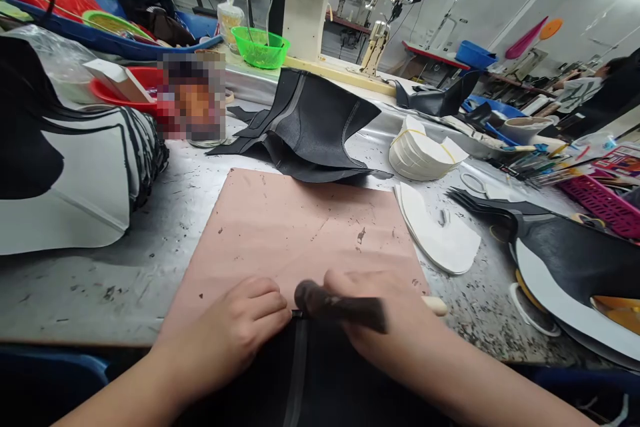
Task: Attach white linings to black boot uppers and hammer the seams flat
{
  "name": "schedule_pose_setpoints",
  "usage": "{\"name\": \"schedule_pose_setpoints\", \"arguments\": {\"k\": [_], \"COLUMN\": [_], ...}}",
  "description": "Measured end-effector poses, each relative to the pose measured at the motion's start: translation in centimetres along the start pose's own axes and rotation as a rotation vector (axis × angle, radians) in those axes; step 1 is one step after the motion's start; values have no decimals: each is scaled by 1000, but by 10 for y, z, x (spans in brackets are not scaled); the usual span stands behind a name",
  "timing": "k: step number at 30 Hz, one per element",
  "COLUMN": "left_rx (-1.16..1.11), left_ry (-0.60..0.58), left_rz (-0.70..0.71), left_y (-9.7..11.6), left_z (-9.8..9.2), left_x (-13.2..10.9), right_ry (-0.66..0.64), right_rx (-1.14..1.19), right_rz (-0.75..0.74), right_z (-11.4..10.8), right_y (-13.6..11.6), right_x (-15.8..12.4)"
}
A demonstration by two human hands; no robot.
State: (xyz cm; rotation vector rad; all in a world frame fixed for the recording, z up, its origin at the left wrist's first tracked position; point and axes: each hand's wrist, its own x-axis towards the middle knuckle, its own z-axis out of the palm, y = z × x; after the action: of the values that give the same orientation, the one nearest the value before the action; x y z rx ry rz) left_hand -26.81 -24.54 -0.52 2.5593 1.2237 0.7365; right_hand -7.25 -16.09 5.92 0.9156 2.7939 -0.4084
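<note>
My left hand point(235, 330) rests curled on the near edge of a pink work mat point(300, 227), its fingers pressed down on the top of a black leather piece with a grey strip point(300, 373). My right hand point(395, 327) is wrapped round a dark tool with a rounded head and a pale wooden handle end point(340, 307), held level across the top edge of that black piece, right beside my left fingers.
A heap of black leather pieces point(310, 127) lies beyond the mat. White cut pieces sit in a stack point(423, 153) and flat at the right point(440, 233). Black and white pieces are stacked at the left point(75, 167) and right point(570, 260). A sewing machine point(320, 0) stands behind.
</note>
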Motion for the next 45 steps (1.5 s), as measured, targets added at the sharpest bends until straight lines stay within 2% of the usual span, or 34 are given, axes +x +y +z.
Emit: {"name": "schedule_pose_setpoints", "arguments": {"k": [3, 7, 12, 16, 18, 21, 25, 29, 34, 38, 42, 45], "left_rx": [40, 76, 21, 28, 55, 127, 288, 388, 386, 382, 394, 410], "left_ry": [-17, -47, -54, -19, -10, -29, -36, -3, 42, 50, 26, -18], "left_rz": [31, 60, -27, -3, 22, 38, 62, 66, 54, 34, -3, -17], "left_y": [3, 0, -8, -7, -5, 3, 16, 25, 28, 30, 33, 37], "left_z": [-3, -7, -6, -4, -5, -6, -4, -4, -7, -7, -7, -8], "left_x": [2, 1, -8, -10, -9, -8, -11, -18, -22, -24, -25, -24], "right_ry": [-46, -58, -58, 7, -3, -49, 26, -83, -136, -84, -15, -9], "right_rx": [-38, -72, -57, -73, -45, -64, -33, -18, -4, -105, -41, -68], "right_rz": [-69, -49, -130, 13, -9, -130, -57, -127, -67, -127, -120, -153], "right_z": [0, 2, 2, -6, -7, -5, -3, -6, -12, -5, 2, 3], "right_y": [-4, -5, -4, -7, -6, -3, -4, -12, -17, -14, -13, -15], "right_x": [2, 1, 4, 9, 11, 11, 11, 13, 11, 11, 14, 17]}}
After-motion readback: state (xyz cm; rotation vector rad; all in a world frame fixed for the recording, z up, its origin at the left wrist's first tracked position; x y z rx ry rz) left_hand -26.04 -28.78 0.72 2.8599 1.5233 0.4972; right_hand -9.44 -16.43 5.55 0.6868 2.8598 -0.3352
